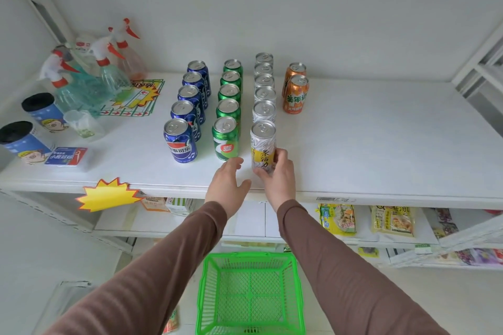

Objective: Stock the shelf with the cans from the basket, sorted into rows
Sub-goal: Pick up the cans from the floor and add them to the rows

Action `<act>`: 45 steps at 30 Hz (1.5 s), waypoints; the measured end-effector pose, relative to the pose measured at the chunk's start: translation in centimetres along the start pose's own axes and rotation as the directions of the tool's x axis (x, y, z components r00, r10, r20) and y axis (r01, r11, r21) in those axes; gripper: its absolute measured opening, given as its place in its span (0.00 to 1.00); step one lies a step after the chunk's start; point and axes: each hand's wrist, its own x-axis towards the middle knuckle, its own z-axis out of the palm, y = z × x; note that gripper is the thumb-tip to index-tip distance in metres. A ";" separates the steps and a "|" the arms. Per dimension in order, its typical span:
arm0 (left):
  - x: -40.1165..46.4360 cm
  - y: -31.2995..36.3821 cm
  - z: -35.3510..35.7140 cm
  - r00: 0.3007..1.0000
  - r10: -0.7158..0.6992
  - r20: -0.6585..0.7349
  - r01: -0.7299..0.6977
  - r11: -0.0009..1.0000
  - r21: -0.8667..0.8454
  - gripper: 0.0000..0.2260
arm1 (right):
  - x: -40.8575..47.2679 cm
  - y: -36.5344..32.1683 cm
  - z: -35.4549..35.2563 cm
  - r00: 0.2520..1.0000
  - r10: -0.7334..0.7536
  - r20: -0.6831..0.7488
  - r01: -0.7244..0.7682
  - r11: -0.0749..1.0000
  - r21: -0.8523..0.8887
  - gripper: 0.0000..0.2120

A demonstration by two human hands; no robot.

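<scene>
White can (263, 145) upright, right hand (280, 179) gripping, front of row

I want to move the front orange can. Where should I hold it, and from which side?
Grip the front orange can around its round side wall, coming from the right, probably. It stands upright; a second orange can sits close behind and the white cans stand to its left, while the shelf right of it is open.

Left hand (227, 183): open, fingers loosely spread and pointing forward, palm down, holding nothing. Right hand (280, 175): fingers and thumb wrapped round the lower part of an upright white-and-yellow metal drink can (263, 144). Both arms: extended forward, nearly parallel, in brown long sleeves (340, 266) reaching the wrists.
</scene>
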 end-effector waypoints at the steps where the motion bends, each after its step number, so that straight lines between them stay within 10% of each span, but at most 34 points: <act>1: -0.1 0.0 0.0 1.000 0.004 0.000 -0.004 1.000 0.000 0.22 | 0.1 0.0 0.1 1.000 0.005 -0.006 -0.005 1.000 0.001 0.25; 15: -6.6 -5.6 -3.7 0.998 -0.020 -0.057 0.018 0.999 -0.037 0.22 | -7.4 -2.9 3.9 0.953 0.035 -0.302 -0.018 0.998 0.058 0.28; 23: -17.6 -18.8 -10.6 0.981 -0.184 -0.057 0.183 0.983 -0.022 0.22 | -21.2 -6.4 15.2 0.994 -0.110 -0.008 0.109 0.991 -0.078 0.21; 30: -29.6 -35.3 -13.4 0.899 -0.437 0.008 0.437 0.899 0.027 0.24 | -34.4 -2.8 27.7 0.958 0.111 0.265 -0.041 0.966 -0.256 0.19; 45: -31.6 -62.8 5.6 0.743 -0.652 0.152 0.633 0.758 0.156 0.24 | -41.0 23.1 51.2 0.694 0.509 0.510 -0.253 0.835 -0.489 0.18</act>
